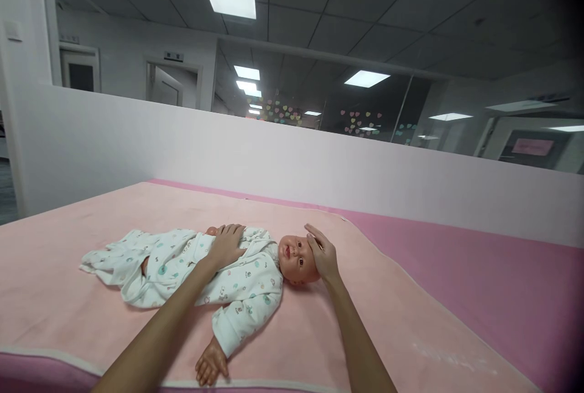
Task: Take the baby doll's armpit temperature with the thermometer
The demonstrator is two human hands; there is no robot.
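A baby doll (292,257) lies on its back on a pale pink pad (387,320), its head to the right and its legs to the left. It wears white printed baby clothes (249,277), with one doll hand (212,362) out toward the near edge. My left hand (228,245) rests flat on the doll's chest and belly, fingers stretched out. Against the top of the doll's head lies my right hand (325,253), its fingers extended over the crown and forehead. The palm side of each hand is hidden.
Under the pad is a darker pink surface (493,271), showing along the back and right. A low white wall (274,156) runs behind it, with glass panels (365,101) above. A doorway (171,84) stands farther off at the left.
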